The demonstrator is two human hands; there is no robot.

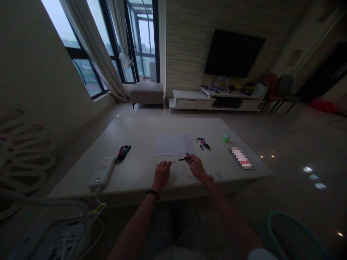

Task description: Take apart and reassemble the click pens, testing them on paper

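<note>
My right hand (195, 167) grips a dark pen (182, 159) near the middle of a white table (135, 135). A thin tip points left from the pen toward my left hand (162, 175). The bunched fingers of that hand sit beside the tip, and I cannot tell whether they hold it. A sheet of white paper (174, 145) lies just beyond both hands. Left of it is a bundle of dark pens (123, 154), and to its right lies a second bundle (204, 143). A beaded bracelet (153, 194) circles my left wrist.
A white power strip (102, 172) with a cable lies at the table's near left. A small green object (226, 138) and a pixelated item (240, 157) are at the right. Cables trail below the left edge, and a teal basket rim (292, 234) curves at lower right.
</note>
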